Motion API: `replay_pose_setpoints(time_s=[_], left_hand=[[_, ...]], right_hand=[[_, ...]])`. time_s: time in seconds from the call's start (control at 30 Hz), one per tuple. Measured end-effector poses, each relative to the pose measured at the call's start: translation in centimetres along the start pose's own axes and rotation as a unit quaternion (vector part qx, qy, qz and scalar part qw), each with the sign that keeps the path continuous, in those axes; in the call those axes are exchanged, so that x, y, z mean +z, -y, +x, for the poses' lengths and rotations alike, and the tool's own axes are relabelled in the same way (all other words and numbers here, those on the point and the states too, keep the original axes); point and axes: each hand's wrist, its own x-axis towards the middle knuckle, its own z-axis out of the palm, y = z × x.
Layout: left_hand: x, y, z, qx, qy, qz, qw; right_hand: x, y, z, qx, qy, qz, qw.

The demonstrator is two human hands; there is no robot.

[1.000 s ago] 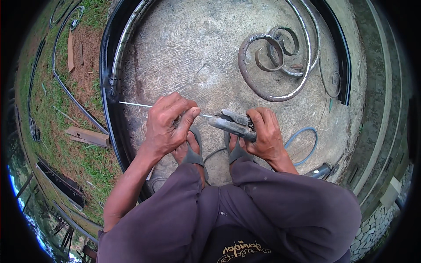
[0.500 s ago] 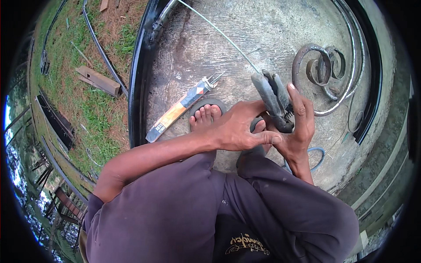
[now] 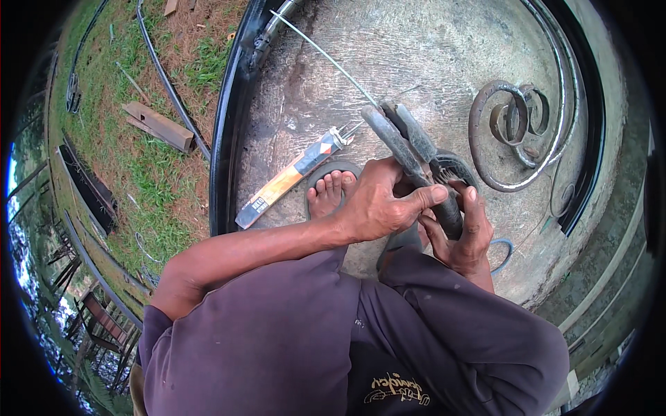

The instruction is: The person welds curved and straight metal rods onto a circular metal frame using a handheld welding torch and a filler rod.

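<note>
"so, over the concrete [image 3: 444, 48], what's that?"
"the electrode holder [image 3: 406, 154]; my left hand [image 3: 380, 206] and right hand [image 3: 468, 239] both grasp it. i'd hold both grips steady so the slim rod [image 3: 334, 62] sits firmly between its jaws."

A worn, dark grey, plier-like clamp [image 3: 394, 137] sits right of the frame's centre, tilted so its tips point to the upper left, a narrow gap between its long jaws. From those tips, a thin, pale rod [image 3: 325, 53] runs diagonally toward the frame's top edge.
</note>
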Motion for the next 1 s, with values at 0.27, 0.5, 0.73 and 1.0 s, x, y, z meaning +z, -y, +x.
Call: replay_pose_setpoints(time_s=[0.27, 0.5, 0.73, 1.0], left_hand=[[0.0, -0.3, -1.0, 0.002, 0.060, 0.050, 0.997], [-0.3, 0.6, -1.3, 0.045, 0.054, 0.102, 0.992], [0.2, 0.2, -1.4, -0.009, -0.002, 0.257, 0.966], [-0.8, -0.7, -0.8, -0.083, 0.106, 0.140, 0.981]], right_hand=[[-0.5, 0.5, 1.6, 0.097, 0.086, 0.173, 0.976], [-1.1, 1.0, 1.7, 0.085, 0.114, 0.133, 0.981], [-1.5, 0.9, 2.2, 0.069, 0.123, 0.146, 0.979], [-1.6, 0.7, 1.8, 0.077, 0.116, 0.119, 0.983]])
